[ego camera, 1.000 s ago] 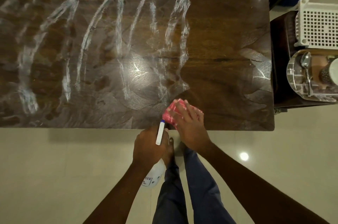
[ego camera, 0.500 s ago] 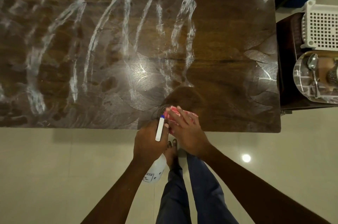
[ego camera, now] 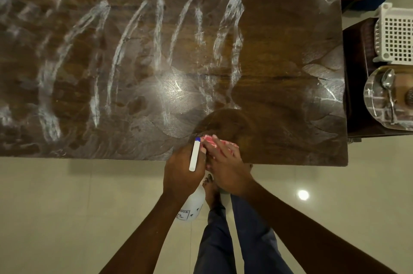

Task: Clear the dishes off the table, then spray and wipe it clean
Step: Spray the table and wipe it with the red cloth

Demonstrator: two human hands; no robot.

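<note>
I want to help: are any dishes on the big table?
No, the glass plate and spoon sit on the small stand beside the table.

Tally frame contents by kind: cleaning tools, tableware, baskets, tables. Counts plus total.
Cleaning tools: 2 (white plastic spray bottle, pink cloth)
Tableware: 2 (clear glass plate, metal spoon)
Baskets: 1 (white perforated plastic basket)
Tables: 2 (brown wooden table, dark side table)
Total: 7 (dark object cropped at right edge uncounted)

table [ego camera: 290, 28]: left end was cut off.
cloth [ego camera: 209, 140]: was mostly hidden under the right hand [ego camera: 225, 162].
spray bottle [ego camera: 192, 204]: label was too small to read.
</note>
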